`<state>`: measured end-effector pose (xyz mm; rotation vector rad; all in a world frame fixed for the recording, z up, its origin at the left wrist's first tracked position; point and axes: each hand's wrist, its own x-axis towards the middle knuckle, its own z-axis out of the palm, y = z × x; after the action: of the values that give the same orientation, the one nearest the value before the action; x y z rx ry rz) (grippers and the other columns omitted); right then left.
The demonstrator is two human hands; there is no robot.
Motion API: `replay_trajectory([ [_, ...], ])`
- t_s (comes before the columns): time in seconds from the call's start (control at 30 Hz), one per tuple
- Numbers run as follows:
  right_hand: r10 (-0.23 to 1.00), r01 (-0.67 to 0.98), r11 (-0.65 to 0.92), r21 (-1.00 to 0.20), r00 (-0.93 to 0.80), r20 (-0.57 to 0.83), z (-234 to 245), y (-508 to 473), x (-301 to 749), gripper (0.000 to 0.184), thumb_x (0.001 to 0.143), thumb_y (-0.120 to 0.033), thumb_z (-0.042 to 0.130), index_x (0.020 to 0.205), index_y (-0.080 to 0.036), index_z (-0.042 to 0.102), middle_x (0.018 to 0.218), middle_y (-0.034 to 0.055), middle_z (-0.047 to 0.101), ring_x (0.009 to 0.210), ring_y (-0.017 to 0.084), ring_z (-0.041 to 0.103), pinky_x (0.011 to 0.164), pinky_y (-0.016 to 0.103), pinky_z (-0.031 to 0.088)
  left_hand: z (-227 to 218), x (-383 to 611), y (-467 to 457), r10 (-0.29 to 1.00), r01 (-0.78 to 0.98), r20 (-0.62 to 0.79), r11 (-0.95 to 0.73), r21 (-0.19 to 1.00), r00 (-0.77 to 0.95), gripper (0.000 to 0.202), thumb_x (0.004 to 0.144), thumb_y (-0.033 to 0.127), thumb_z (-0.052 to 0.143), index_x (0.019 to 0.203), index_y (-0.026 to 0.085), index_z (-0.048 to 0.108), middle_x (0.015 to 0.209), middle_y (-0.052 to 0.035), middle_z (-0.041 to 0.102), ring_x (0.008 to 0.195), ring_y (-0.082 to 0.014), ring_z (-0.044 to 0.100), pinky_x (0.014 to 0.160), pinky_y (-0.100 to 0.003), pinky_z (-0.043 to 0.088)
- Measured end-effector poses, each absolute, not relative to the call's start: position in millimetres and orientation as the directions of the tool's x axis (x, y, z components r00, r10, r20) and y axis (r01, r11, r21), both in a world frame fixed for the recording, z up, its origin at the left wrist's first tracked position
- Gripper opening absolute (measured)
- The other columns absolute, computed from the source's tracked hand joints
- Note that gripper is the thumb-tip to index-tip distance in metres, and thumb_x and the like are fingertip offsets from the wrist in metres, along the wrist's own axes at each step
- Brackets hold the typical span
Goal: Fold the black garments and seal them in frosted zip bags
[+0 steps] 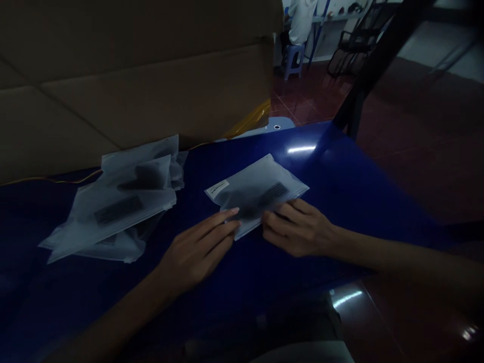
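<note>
A frosted plastic zip bag [257, 191] lies flat on the blue table [333, 191], holding a dark object and carrying a small white label [217, 189] at its left corner. My right hand [297, 227] grips the bag's lower right edge. My left hand [198, 249] meets its lower left edge with the fingertips, seeming to pinch it. To the left of my hands lies a loose pile of similar frosted bags [113, 206], with dark contents showing through. Neither hand touches that pile.
A large cardboard box [132, 70] stands along the table's far side, with yellow tape [251, 118] at its corner. A thin yellow wire [71, 180] runs along its base. Beyond the table's right edge lies a red tiled floor [306, 96], with a seated person [300, 20] on a blue stool [293, 60].
</note>
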<state>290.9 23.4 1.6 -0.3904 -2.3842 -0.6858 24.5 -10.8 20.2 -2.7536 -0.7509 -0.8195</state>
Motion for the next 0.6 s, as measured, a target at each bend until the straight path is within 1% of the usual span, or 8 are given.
replay_trajectory([
  [0.07, 0.166, 0.513, 0.741, 0.433, -0.765, 0.622, 2.2, 26.4, 295.0, 0.018, 0.096, -0.011, 0.064, 0.084, -0.021, 0.072, 0.09, 0.0002, 0.073, 0.081, 0.017, 0.055, 0.068, 0.032, 0.039, 20.6, 21.7, -8.6, 0.418, 0.541, 0.552, -0.838, -0.073, 0.721, 0.015, 0.099, 0.001, 0.06, 0.106, 0.011, 0.068, 0.118, -0.0106, 0.078, 0.133, -0.028, 0.065, 0.1, -0.034, 0.064],
  [0.13, 0.257, 0.59, 0.652, 0.477, -0.763, 0.593, 3.3, 29.6, 299.0, 0.02, 0.095, -0.006, 0.063, 0.085, -0.02, 0.073, 0.088, 0.0015, 0.072, 0.081, 0.019, 0.051, 0.068, 0.034, 0.036, 17.8, 18.1, -6.5, 0.456, 0.588, 0.537, -0.803, -0.095, 0.71, 0.017, 0.098, 0.0, 0.059, 0.105, 0.012, 0.067, 0.121, -0.01, 0.077, 0.135, -0.0297, 0.062, 0.096, -0.036, 0.066],
  [0.27, 0.489, 0.731, 0.429, 0.53, -0.681, 0.544, 5.7, 35.9, 305.8, 0.025, 0.093, -0.002, 0.058, 0.078, -0.018, 0.071, 0.076, 0.005, 0.064, 0.077, 0.021, 0.043, 0.068, 0.037, 0.029, 12.1, 12.7, -4.1, 0.568, 0.692, 0.488, -0.713, -0.109, 0.662, 0.017, 0.098, -0.002, 0.055, 0.102, 0.011, 0.065, 0.122, -0.0121, 0.074, 0.135, -0.0319, 0.062, 0.088, -0.037, 0.068],
  [0.33, 0.563, 0.768, 0.352, 0.535, -0.63, 0.534, 5.7, 37.1, 308.0, 0.027, 0.092, -0.002, 0.058, 0.074, -0.019, 0.068, 0.072, 0.005, 0.06, 0.077, 0.022, 0.042, 0.069, 0.038, 0.027, 11.4, 12.5, -4.5, 0.602, 0.717, 0.465, -0.688, -0.11, 0.649, 0.016, 0.098, -0.002, 0.053, 0.098, 0.011, 0.063, 0.124, -0.0146, 0.072, 0.133, -0.0335, 0.062, 0.082, -0.037, 0.068],
  [0.4, 0.608, 0.79, 0.319, 0.524, -0.595, 0.526, 4.8, 36.9, 309.4, 0.026, 0.091, -0.002, 0.058, 0.075, -0.019, 0.067, 0.071, 0.0048, 0.058, 0.077, 0.023, 0.041, 0.07, 0.038, 0.026, 11.3, 13.9, -5.9, 0.625, 0.732, 0.449, -0.674, -0.103, 0.639, 0.017, 0.098, -0.002, 0.051, 0.096, 0.011, 0.062, 0.126, -0.0157, 0.07, 0.132, -0.0339, 0.063, 0.08, -0.036, 0.069],
  [0.47, 0.631, 0.801, 0.318, 0.507, -0.578, 0.518, 3.5, 36.8, 310.7, 0.025, 0.091, -0.001, 0.057, 0.077, -0.019, 0.067, 0.071, 0.0046, 0.057, 0.076, 0.023, 0.04, 0.071, 0.038, 0.027, 10.9, 16.0, -7.7, 0.642, 0.741, 0.439, -0.666, -0.087, 0.628, 0.018, 0.098, -0.003, 0.05, 0.096, 0.012, 0.061, 0.128, -0.0157, 0.068, 0.132, -0.0329, 0.063, 0.082, -0.037, 0.069],
  [0.53, 0.631, 0.798, 0.343, 0.496, -0.587, 0.508, 2.5, 38.1, 312.4, 0.024, 0.091, -0.001, 0.057, 0.078, -0.018, 0.067, 0.072, 0.0044, 0.058, 0.075, 0.022, 0.04, 0.071, 0.038, 0.027, 10.7, 17.5, -9.2, 0.648, 0.739, 0.427, -0.669, -0.076, 0.631, 0.019, 0.098, -0.003, 0.049, 0.096, 0.012, 0.06, 0.131, -0.0165, 0.066, 0.133, -0.0323, 0.062, 0.087, -0.037, 0.068],
  [0.6, 0.603, 0.789, 0.375, 0.486, -0.606, 0.518, 1.9, 40.9, 314.6, 0.022, 0.091, -0.003, 0.057, 0.078, -0.019, 0.066, 0.075, 0.004, 0.059, 0.075, 0.022, 0.04, 0.071, 0.037, 0.028, 11.7, 17.5, -9.8, 0.644, 0.724, 0.403, -0.686, -0.07, 0.65, 0.019, 0.097, -0.002, 0.048, 0.096, 0.012, 0.06, 0.137, -0.0186, 0.063, 0.137, -0.0329, 0.059, 0.098, -0.043, 0.065],
])
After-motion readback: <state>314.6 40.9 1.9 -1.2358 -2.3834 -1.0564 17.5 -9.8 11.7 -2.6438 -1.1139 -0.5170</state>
